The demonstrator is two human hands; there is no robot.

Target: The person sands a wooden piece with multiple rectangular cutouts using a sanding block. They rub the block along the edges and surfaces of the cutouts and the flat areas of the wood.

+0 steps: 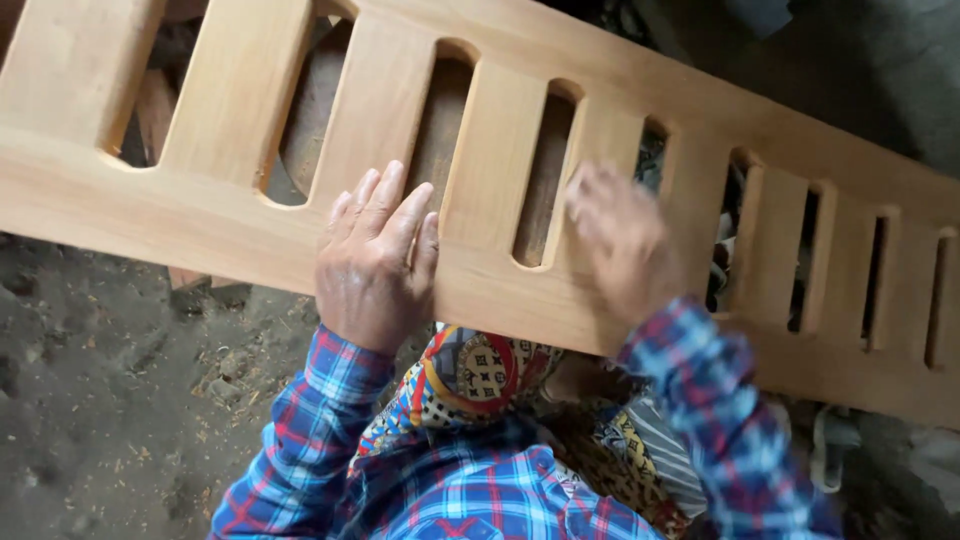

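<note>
A long pale wooden panel [230,215] with a row of rounded vertical slots lies across my lap, running from upper left to lower right. My left hand [375,265] rests flat on its near rail, fingers together and extended, holding nothing. My right hand [620,240] is blurred with motion and presses on the wood beside a slot [545,180]; whether something small lies under its fingers cannot be made out. Both arms wear blue and red plaid sleeves.
Below the panel is a dirt floor [110,400] strewn with wood chips and dust. Patterned cloth [480,375] covers my lap. Dark wooden pieces [315,100] show through the slots at upper left.
</note>
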